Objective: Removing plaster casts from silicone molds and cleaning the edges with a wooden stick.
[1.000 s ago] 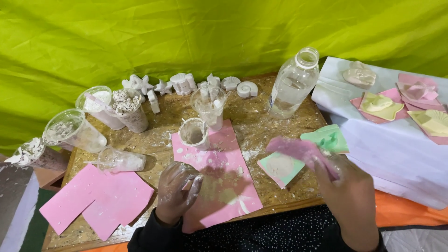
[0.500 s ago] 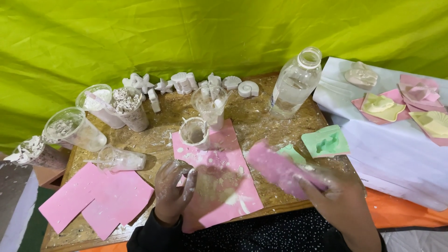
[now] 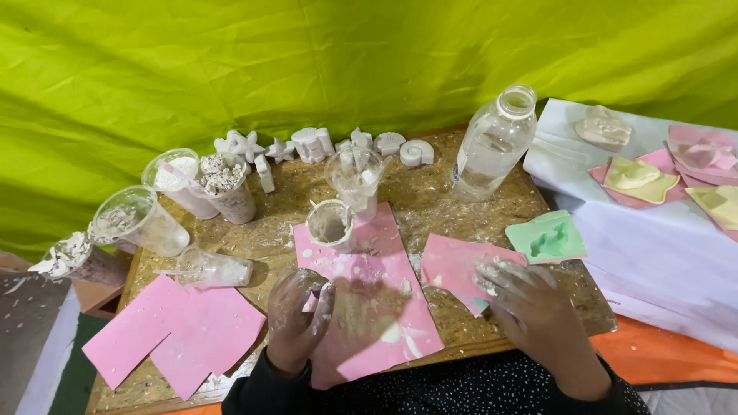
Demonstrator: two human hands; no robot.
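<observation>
Pressing flat on a pink sheet (image 3: 453,265) over a mould on the bench (image 3: 492,230), the right hand (image 3: 530,303) lies open; the plaster-caked left hand (image 3: 300,307) is loosely curled, empty; casts (image 3: 323,142) stand finished.

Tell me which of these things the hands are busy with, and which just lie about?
In hand: right hand presses a pink sheet; left hand rests on the long pink sheet.

Lying about: green mould, clear bottle, plaster-smeared cup, white shell casts.
</observation>
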